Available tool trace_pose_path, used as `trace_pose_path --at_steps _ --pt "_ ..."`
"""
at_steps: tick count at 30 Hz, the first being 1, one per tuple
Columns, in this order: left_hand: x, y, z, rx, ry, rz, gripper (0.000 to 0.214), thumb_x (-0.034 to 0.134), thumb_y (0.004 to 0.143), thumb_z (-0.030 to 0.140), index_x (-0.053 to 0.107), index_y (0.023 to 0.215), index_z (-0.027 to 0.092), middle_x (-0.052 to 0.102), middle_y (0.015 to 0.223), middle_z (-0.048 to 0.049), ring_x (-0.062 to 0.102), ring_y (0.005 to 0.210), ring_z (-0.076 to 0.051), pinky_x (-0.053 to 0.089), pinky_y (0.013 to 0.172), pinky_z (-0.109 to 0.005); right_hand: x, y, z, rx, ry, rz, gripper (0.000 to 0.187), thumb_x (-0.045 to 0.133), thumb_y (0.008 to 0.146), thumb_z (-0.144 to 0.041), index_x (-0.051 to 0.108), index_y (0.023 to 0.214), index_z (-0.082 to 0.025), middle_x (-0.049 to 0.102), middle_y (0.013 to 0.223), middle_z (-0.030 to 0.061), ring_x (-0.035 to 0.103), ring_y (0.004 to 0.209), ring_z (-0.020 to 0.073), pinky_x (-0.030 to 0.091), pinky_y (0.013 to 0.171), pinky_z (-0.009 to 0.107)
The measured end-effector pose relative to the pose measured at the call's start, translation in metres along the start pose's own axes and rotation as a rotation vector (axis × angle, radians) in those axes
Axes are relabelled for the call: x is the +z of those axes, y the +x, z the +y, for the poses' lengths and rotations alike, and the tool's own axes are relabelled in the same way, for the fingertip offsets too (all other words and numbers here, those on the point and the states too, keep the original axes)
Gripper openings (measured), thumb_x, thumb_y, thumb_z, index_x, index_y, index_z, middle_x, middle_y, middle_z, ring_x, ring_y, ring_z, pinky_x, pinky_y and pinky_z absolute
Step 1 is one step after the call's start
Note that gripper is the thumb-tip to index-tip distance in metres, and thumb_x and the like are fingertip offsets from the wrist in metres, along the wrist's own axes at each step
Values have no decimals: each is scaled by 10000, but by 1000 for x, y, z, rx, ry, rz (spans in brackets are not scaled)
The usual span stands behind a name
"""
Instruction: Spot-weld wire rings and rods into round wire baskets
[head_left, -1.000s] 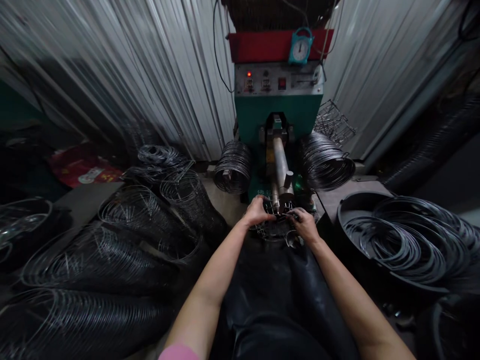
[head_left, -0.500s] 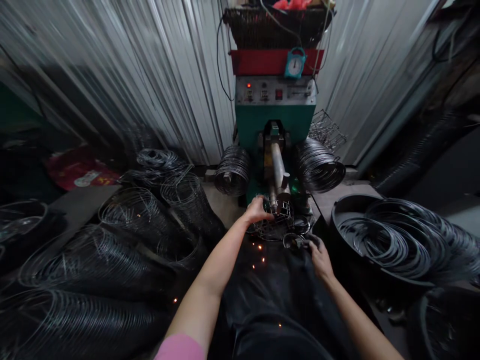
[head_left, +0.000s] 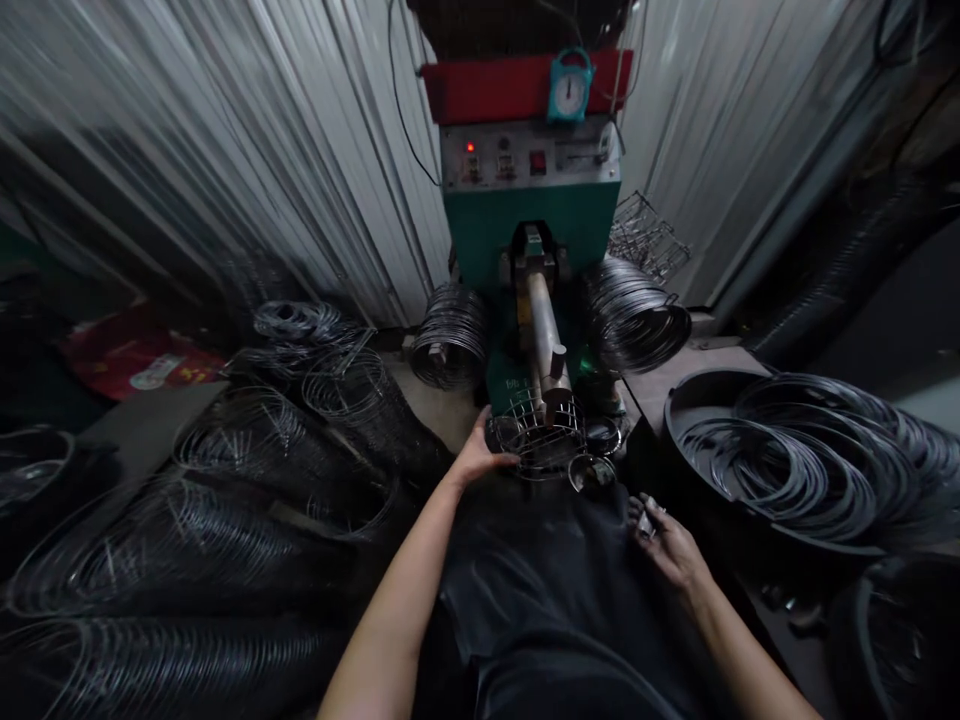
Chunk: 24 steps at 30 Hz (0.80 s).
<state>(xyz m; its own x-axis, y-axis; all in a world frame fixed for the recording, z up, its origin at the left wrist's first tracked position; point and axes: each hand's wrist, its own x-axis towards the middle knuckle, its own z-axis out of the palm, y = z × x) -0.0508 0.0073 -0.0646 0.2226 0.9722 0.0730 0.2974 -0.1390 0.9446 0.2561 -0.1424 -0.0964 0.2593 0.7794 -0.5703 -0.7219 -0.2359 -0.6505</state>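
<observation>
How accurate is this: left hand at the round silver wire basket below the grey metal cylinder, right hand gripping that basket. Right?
Not quite: the right hand isn't gripping the round silver wire basket; the head view shows it apart, off to the right. The left hand is at the basket, below the grey metal cylinder.

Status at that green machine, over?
Left hand holding wire basket by its left side. Right hand apart, half curled, contents unclear. Metal arm of green machine overhanging basket.
</observation>
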Motion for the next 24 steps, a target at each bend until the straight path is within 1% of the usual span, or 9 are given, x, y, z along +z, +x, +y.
trace_pose_path --at_steps 3,6,9,11,15,18,20,22,24 --pt "12 -6 -22 -63 -114 30 1057 804 502 343 210 1359 174 432 1314 -133 415 1236 -249 328 1038 -395 10 -1 0 39 44 -49 197 673 623 -95 634 798 -176 683 727 29 637 600 145 558 509 252" --pt "24 -8 -27 -80 -233 66 1020 797 506 343 226 1338 195 444 1308 -123 479 1180 -234 402 981 -368 16 -2 -1 57 88 -104 153 657 630 -114 631 763 -186 656 675 6 622 582 136 564 546 277" --pt "28 -13 -20 -53 -350 66 973 791 498 358 267 1303 200 454 1310 -119 484 1176 -231 420 968 -362 13 -4 -4 2 63 -145 134 643 640 -152 620 762 -203 634 649 -8 611 594 141 560 588 325" --pt "25 -20 -15 -56 -377 76 960 795 481 354 295 1287 200 464 1307 -122 496 1161 -239 433 956 -365 9 -7 -5 -30 49 -166 145 637 650 -192 615 792 -211 620 642 -12 594 591 139 538 552 318" --pt "19 -45 -6 -81 -323 78 992 811 449 356 321 1299 210 486 1293 -121 526 1121 -266 465 920 -383 1 -16 -2 -24 145 -216 119 623 645 -222 596 760 -212 559 597 -32 499 505 100 451 449 249" --pt "20 -68 0 -73 -247 68 981 812 462 373 342 1310 220 505 1273 -116 515 1136 -274 466 921 -374 1 -25 -1 -18 149 -243 106 625 639 -238 585 735 -213 534 584 -38 487 516 99 469 491 268" --pt "22 -82 5 -50 -219 107 972 805 472 392 338 1310 235 479 1298 -108 476 1182 -271 456 934 -359 3 -31 -2 -40 108 -257 112 631 638 -262 587 729 -215 533 587 -36 502 539 110 483 516 288" --pt "25 -94 13 -25 -227 140 953 801 476 396 338 1296 248 454 1315 -97 448 1212 -259 440 951 -349 5 -36 -2 -78 62 -240 134 649 622 -277 600 729 -213 540 590 -36 489 515 104 457 474 268" --pt "29 -101 22 -14 -231 142 931 806 468 377 350 1269 245 464 1291 -94 469 1189 -248 436 954 -351 3 -40 2 -169 -34 -159 177 673 610 -298 626 758 -214 545 574 -44 442 448 84 390 403 229"
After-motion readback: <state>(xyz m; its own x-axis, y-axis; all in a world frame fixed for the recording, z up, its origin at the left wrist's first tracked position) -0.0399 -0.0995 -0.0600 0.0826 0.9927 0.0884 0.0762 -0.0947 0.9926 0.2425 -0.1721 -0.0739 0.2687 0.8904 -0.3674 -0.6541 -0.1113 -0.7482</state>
